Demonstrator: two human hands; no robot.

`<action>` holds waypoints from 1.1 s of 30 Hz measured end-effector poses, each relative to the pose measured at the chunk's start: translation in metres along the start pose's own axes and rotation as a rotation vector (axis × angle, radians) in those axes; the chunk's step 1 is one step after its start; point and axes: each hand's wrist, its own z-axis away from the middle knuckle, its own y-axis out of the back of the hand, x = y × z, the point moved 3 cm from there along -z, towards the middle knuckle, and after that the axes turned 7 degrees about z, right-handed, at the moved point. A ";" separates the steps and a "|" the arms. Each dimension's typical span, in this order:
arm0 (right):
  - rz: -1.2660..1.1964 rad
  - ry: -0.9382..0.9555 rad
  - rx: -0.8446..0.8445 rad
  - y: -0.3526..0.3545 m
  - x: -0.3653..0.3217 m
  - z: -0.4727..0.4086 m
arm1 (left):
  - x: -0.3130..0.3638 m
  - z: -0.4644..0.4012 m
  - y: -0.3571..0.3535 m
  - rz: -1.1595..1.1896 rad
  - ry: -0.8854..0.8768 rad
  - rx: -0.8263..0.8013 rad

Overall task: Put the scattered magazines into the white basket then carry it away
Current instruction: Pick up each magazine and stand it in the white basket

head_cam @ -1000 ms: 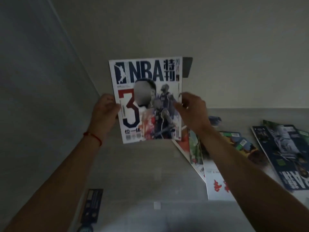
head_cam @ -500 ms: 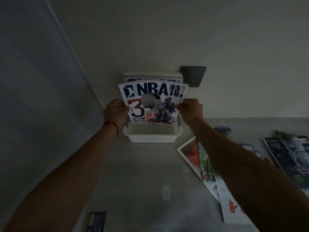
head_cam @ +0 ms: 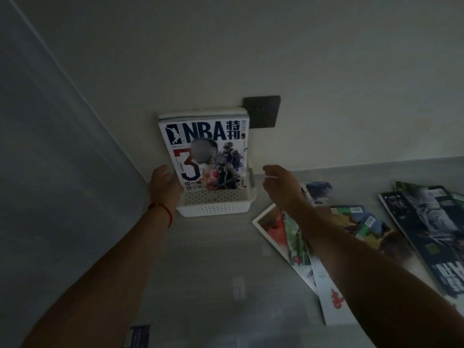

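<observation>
Standing in white basket point(head_cam: 216, 209), NBA magazine point(head_cam: 206, 151); left hand point(head_cam: 164, 185) alongside

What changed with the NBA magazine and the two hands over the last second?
The NBA magazine, held up in both hands a second ago, went down into the white basket and now stands upright in it. The right hand released its grip and pulled away to the right, fingers loosely curled. The left hand remains at the magazine's left edge. The magazines on the floor lie as before.
</observation>
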 end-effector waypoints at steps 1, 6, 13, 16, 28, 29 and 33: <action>0.086 0.015 0.028 0.011 0.013 0.010 | -0.001 0.012 -0.004 0.069 -0.015 0.004; 0.373 -0.022 0.358 0.096 0.091 0.063 | -0.012 0.089 -0.046 0.159 -0.091 -0.175; 0.702 -0.414 0.334 0.215 0.216 0.118 | -0.047 0.200 -0.171 -0.250 -0.192 -0.522; 0.746 -0.552 0.238 0.245 0.252 0.129 | -0.063 0.239 -0.205 -0.402 -0.242 -0.648; 0.985 -0.333 0.001 0.233 0.297 0.154 | -0.076 0.278 -0.244 -0.637 -0.296 -0.736; 1.012 -0.254 -0.033 0.227 0.297 0.160 | -0.077 0.283 -0.249 -0.640 -0.315 -0.758; 0.982 0.168 -0.184 0.204 0.294 0.194 | -0.083 0.300 -0.267 -0.662 -0.439 -0.824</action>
